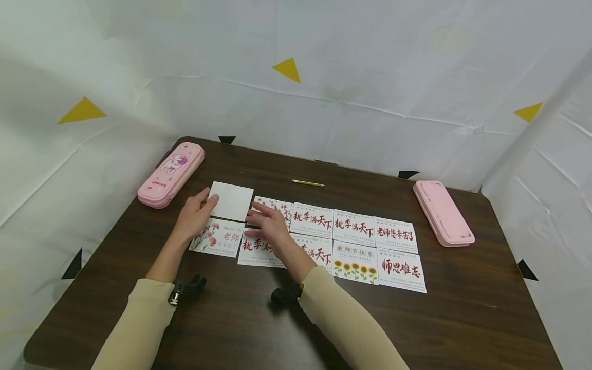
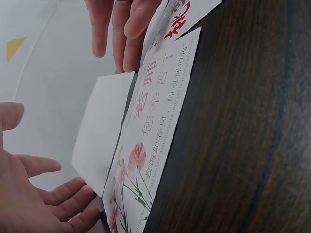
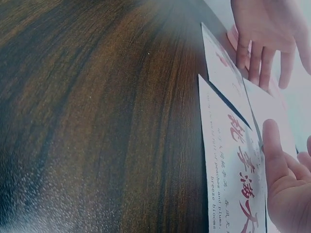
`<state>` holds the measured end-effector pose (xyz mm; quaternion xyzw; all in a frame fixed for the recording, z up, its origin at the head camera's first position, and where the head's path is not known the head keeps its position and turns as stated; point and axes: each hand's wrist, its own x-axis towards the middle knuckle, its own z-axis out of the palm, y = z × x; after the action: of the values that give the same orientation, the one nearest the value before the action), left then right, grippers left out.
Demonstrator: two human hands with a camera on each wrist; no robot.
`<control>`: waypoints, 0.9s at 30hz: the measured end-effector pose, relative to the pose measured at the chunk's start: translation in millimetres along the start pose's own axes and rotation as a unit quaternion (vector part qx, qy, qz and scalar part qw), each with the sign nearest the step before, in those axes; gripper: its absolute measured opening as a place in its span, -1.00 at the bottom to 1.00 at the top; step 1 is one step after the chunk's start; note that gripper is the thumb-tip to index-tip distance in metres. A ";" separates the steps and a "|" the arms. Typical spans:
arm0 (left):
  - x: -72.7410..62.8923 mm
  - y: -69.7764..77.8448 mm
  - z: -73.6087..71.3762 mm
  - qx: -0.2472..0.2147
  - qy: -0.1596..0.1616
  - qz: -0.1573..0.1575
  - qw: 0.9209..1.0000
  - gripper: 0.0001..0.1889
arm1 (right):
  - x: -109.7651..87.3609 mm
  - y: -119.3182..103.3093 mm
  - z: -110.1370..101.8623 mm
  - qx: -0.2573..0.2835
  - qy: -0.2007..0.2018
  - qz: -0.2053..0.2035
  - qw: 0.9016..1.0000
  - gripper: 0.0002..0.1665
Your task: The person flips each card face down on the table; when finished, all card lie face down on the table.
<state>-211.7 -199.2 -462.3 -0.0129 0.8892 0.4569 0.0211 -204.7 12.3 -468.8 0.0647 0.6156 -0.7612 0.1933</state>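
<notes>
White and bare of print on its upper face, a flat rectangular paper card (image 1: 231,201) lies left of the frame's centre, at the left end of the upper of two rows. Its corners look square and its surface smooth; whether it is a single sheet or several together, I cannot tell. The left hand (image 1: 193,213) touches its left edge with fingers nearly straight and thumb apart, and grips nothing. The right hand (image 1: 273,231), with fingers spread wide, reaches to its right edge, above a white card with red flowers (image 1: 283,207), and also holds nothing.

As I judge, the laying out of the rows is almost finished: ten places are filled, five in each row, and nine cards show their printed side. Only the bare one differs, and perhaps its position needs a last small correction.

Below it lies a white card with pink carnations (image 1: 228,239); toward the right of the frame come cards with red characters (image 1: 313,218) and one with yellow sunflowers (image 1: 355,263). Farther out, a thin yellow pencil (image 1: 308,183) lies above the rows, a pink case with a cartoon animal (image 1: 171,174) at the left, and a plainer pink case (image 1: 443,213) at the right, all on a dark brown wood-grained table (image 1: 222,318).
</notes>
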 end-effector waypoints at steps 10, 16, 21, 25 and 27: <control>2.4 -2.0 1.6 0.032 -0.014 -0.001 0.999 -0.29 | 0.8 1.0 -1.2 -0.016 -0.008 0.006 1.000 -0.48; -0.3 1.1 1.3 0.034 -0.022 -0.011 0.999 -0.29 | 1.8 2.5 -1.9 -0.024 -0.012 0.010 1.000 -0.49; 0.0 -0.2 1.0 0.041 -0.028 -0.006 0.999 -0.30 | 0.8 2.0 -2.1 -0.026 -0.016 0.011 0.999 -0.49; 1.8 -3.4 1.3 0.044 -0.029 -0.002 0.999 -0.29 | 1.1 1.6 -3.1 -0.021 -0.011 0.015 1.000 -0.50; 2.4 -4.9 1.5 0.043 -0.030 -0.003 0.999 -0.29 | 1.4 1.4 -3.7 -0.020 -0.012 0.017 1.000 -0.50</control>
<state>-213.8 -200.8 -467.2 -0.0011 0.9070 0.4183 0.0498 -206.0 15.4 -471.5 0.0628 0.6270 -0.7461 0.2149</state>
